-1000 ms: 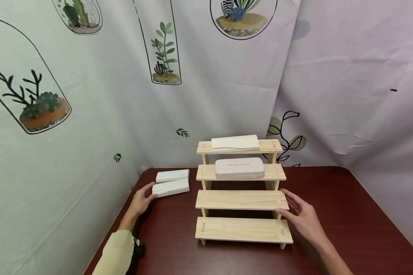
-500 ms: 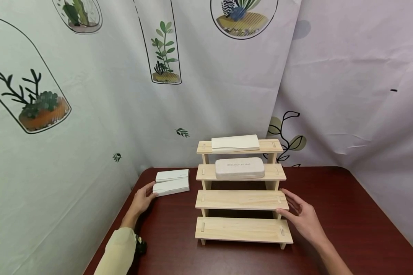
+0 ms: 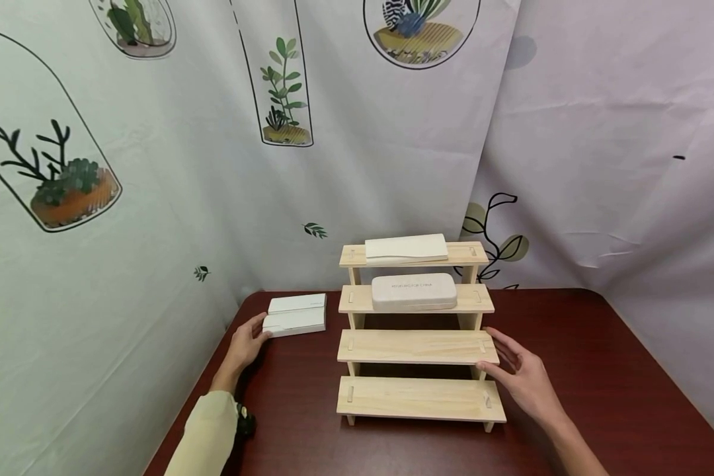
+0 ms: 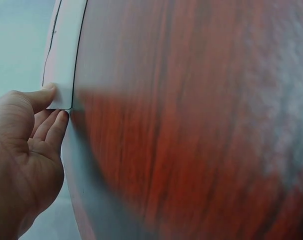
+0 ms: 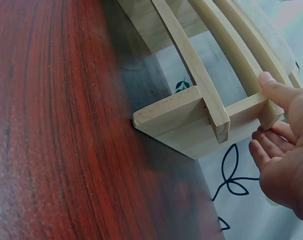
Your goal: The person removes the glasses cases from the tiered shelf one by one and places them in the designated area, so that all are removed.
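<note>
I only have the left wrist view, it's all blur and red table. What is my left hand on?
Observer: The left hand touches the near end of a white box lying on the table.
Operator: Is that the only box there?
Observer: No, a second white box lies right behind it, side by side.
Operator: And my other hand?
Observer: The right hand rests with fingers straight against the right end of a wooden stepped rack.
Operator: Anything on the rack?
Observer: A white box on the top step, a grey case on the second step; the lower two steps hold nothing.
</note>
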Tool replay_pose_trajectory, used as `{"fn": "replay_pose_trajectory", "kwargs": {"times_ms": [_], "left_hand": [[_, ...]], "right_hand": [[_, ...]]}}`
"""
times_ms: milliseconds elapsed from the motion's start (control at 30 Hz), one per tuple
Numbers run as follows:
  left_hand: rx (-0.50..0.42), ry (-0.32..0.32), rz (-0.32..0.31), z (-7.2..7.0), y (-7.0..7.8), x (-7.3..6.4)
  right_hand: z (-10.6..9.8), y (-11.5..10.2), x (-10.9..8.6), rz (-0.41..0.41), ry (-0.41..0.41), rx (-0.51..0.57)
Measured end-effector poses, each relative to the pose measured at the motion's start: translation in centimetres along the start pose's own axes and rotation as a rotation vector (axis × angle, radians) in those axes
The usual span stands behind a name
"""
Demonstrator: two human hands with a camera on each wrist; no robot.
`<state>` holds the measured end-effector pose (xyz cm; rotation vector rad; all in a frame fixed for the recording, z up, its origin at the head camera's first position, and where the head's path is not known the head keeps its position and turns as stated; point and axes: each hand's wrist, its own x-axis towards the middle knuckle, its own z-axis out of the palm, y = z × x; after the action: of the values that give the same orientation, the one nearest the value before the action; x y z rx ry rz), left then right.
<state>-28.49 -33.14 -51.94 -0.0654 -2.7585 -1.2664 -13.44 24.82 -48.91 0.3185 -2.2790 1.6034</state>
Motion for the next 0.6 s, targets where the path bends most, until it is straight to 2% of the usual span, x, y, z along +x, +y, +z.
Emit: {"fn": "replay_pose_trajectory", "kwargs": {"times_ms": [600], "left_hand": [[0.013, 0.030, -0.028, 0.12, 0.17, 0.50]], "right_hand": [[0.02, -0.11, 0.01, 0.007, -0.003, 0.000]]}}
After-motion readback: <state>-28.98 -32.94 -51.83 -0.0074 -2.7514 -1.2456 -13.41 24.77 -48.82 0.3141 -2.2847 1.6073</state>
